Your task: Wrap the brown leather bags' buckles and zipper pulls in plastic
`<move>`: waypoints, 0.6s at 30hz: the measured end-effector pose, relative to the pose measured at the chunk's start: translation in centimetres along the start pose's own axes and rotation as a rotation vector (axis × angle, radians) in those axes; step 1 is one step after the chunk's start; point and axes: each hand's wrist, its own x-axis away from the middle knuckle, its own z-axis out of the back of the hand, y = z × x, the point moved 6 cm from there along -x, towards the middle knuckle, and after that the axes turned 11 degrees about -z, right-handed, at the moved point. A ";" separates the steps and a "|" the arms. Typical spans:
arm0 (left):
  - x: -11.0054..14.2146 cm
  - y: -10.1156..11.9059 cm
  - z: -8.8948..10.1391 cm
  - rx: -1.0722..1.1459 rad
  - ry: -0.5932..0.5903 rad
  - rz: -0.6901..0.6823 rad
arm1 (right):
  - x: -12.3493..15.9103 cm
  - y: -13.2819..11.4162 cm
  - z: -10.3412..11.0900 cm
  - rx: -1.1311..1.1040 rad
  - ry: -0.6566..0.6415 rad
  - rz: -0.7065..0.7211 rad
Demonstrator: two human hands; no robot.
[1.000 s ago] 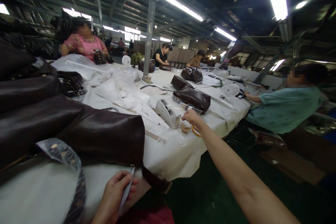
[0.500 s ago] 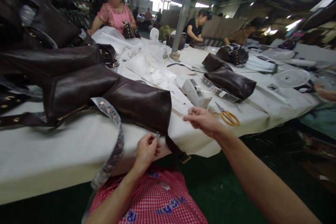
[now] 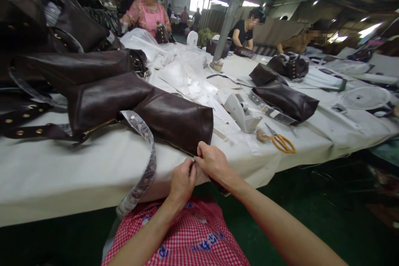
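A dark brown leather bag (image 3: 177, 116) lies on its side along the table edge, its zipper running along the near side. My left hand (image 3: 183, 181) is closed in a pinch at the zipper's right end, by the bag's near corner. Right beside it, my right hand (image 3: 213, 162) has its fingers pressed together against the same corner. Whatever small part sits between the fingertips of both hands is hidden. A plastic-wrapped studded strap (image 3: 146, 153) hangs from the bag over the table edge, left of my hands.
Yellow-handled scissors (image 3: 283, 143) and a grey tape dispenser (image 3: 241, 112) lie to the right. Another brown bag (image 3: 285, 99) is behind them, near a white fan (image 3: 364, 97). More bags (image 3: 71, 29) pile up at left. Co-workers (image 3: 152, 16) stand across the white-covered table (image 3: 62, 183).
My right hand has come down and left, from above the table to the bag's corner beside my left hand. My left hand stays at the zipper end. The view has shifted slightly.
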 end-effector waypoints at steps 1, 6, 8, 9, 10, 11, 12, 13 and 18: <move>0.0 0.0 0.0 -0.003 -0.004 -0.010 | 0.1 -0.4 0.0 0.067 -0.009 -0.009; 0.1 -0.4 0.0 -0.005 -0.017 0.002 | 0.3 -1.2 0.1 0.205 -0.055 -0.002; 0.2 -0.6 0.0 -0.005 -0.021 0.013 | 0.4 -1.0 0.1 0.203 -0.052 -0.002; 0.2 -0.7 0.0 -0.004 -0.022 0.014 | 0.5 -0.9 0.0 0.195 -0.042 -0.003; 0.2 -0.7 0.0 -0.004 -0.023 0.013 | 0.6 -0.8 -0.1 0.182 -0.031 -0.003; 0.2 -0.7 0.0 -0.010 -0.023 0.011 | 0.7 -0.6 -0.2 0.164 -0.020 -0.006; 0.2 -0.7 0.0 -0.020 -0.025 0.010 | 0.8 -0.4 -0.3 0.140 -0.008 -0.009; 0.2 -0.6 0.0 -0.034 -0.028 0.010 | 0.9 -0.2 -0.4 0.107 0.002 -0.012; 0.1 -0.5 0.0 -0.086 -0.048 0.018 | 0.3 1.4 -0.9 -0.245 -0.025 0.000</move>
